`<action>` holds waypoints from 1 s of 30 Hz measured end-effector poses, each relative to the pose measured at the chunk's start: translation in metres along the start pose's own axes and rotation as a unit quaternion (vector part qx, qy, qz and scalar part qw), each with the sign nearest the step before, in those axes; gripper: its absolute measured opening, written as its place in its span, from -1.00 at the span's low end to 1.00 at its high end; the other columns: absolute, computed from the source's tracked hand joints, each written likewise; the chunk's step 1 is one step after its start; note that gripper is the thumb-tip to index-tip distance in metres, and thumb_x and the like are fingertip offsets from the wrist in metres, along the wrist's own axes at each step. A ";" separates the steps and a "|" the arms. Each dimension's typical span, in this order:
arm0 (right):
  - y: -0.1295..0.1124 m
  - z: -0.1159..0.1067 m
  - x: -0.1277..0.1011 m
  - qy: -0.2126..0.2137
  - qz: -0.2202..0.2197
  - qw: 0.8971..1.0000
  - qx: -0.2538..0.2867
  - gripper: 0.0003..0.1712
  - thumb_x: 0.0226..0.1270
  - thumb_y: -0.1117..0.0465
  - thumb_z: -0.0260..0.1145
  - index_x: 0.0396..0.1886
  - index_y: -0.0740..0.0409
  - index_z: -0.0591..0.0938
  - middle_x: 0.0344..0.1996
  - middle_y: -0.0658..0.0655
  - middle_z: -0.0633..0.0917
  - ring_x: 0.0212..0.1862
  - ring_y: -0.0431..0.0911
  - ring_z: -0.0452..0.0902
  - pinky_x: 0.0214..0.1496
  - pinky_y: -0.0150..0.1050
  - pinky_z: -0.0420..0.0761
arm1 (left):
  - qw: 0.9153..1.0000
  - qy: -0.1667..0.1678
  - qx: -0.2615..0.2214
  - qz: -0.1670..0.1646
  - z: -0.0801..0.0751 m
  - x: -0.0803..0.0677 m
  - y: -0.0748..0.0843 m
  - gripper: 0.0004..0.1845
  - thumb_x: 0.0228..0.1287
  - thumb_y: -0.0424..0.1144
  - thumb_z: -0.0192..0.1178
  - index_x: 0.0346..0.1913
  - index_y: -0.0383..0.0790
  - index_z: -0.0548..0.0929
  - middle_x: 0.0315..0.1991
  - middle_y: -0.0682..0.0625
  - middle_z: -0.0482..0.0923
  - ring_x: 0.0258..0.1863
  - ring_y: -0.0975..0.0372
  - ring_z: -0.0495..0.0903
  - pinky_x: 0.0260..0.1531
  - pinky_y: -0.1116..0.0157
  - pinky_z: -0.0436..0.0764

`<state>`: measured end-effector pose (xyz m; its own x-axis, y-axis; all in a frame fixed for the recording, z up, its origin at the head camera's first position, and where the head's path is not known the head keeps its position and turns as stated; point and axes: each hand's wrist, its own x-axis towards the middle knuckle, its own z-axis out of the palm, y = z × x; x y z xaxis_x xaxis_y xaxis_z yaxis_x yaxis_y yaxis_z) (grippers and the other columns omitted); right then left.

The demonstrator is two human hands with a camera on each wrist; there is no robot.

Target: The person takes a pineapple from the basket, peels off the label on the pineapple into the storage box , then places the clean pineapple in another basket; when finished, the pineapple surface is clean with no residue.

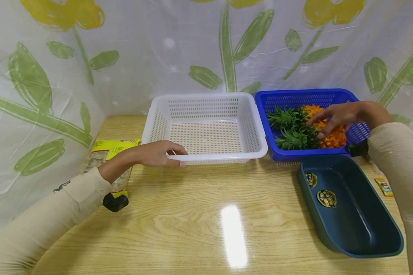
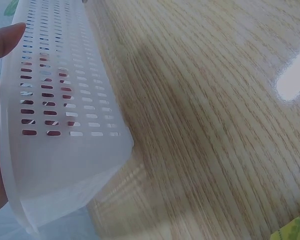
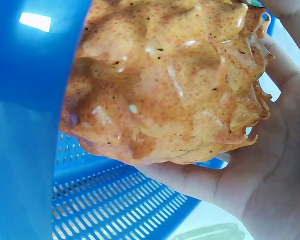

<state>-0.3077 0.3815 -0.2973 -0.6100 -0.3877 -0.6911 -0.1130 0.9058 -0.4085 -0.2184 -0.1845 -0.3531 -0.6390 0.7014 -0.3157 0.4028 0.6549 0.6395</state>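
My left hand (image 1: 179, 157) grips the front rim of an empty white slotted basket (image 1: 227, 156) near its left corner. The left wrist view shows that basket's wall (image 2: 65, 100) up close, with a fingertip of the left hand (image 2: 5, 42) at its edge. My right hand (image 1: 316, 128) reaches into a blue slotted basket (image 1: 296, 93) and curls over an orange pineapple (image 1: 335, 139) with a green crown. In the right wrist view the pineapple (image 3: 165, 80) lies cupped in the right hand (image 3: 270, 175), inside the blue basket (image 3: 30, 125). A second pineapple lies beside it.
A dark teal tub (image 1: 351, 236) sits empty on the wooden table (image 1: 192, 214) at the front right. A yellow packet (image 1: 113, 147) lies left of the white basket, and a small packet (image 1: 384, 187) lies at the right edge. A flowered plastic sheet hangs behind.
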 end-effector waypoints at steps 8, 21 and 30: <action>-0.001 0.001 -0.003 0.015 -0.007 1.000 -0.008 -0.09 0.35 -0.05 0.39 0.57 0.09 0.23 0.53 0.48 -0.01 0.20 0.37 0.38 -0.08 0.13 0.60 | 1.000 0.001 -0.005 0.001 -0.001 0.000 0.002 -0.57 0.42 -0.02 0.22 0.24 -0.12 0.60 0.17 -0.02 0.62 0.23 -0.03 0.53 0.25 -0.07 0.47; 0.001 0.005 0.000 0.028 -0.013 0.999 -0.007 -0.12 0.33 0.00 0.42 0.54 0.15 0.27 0.51 0.51 0.08 0.42 0.52 0.10 0.14 0.34 0.52 | 1.000 -0.003 -0.011 -0.003 -0.001 -0.001 0.001 -0.56 0.43 -0.02 0.22 0.26 -0.12 0.59 0.20 -0.05 0.60 0.26 -0.03 0.51 0.26 -0.08 0.46; 0.001 0.006 -0.001 0.033 -0.023 0.999 -0.006 -0.14 0.36 0.01 0.39 0.54 0.18 0.27 0.51 0.51 0.06 0.43 0.54 0.05 0.14 0.39 0.49 | 1.000 -0.004 -0.009 -0.003 -0.001 0.000 0.001 -0.56 0.43 -0.01 0.22 0.26 -0.11 0.59 0.18 -0.02 0.62 0.25 -0.03 0.52 0.27 -0.09 0.45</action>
<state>-0.3026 0.3822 -0.3008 -0.6545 -0.4179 -0.6301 -0.1520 0.8891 -0.4317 -0.2183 -0.1843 -0.3516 -0.6360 0.7002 -0.3244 0.3873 0.6533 0.6506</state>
